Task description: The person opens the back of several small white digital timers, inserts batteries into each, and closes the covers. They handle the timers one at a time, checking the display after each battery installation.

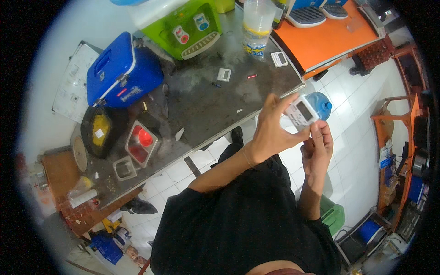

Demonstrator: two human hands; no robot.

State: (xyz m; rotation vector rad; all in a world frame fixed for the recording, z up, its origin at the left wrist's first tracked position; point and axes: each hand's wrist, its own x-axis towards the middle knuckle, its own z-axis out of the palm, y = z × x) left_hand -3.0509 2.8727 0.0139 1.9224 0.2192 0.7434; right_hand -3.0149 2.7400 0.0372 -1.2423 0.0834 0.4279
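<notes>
Above the right front corner of the dark worktop, my left hand grips a small white digital timer by its edges. The timer's dark display faces up and looks blank. My right hand is closed, thumb and fingertips pinched at the timer's lower corner; whether a small part is between them is hidden. Two similar items lie flat on the worktop: a white timer near the middle and another white timer at the right edge. Between them rests a small red battery.
Left on the worktop stand a blue cooler box, a black bowl and steel pans. A green dispenser and clear plastic cups are at the back. An orange counter adjoins right; a blue water jug stands below.
</notes>
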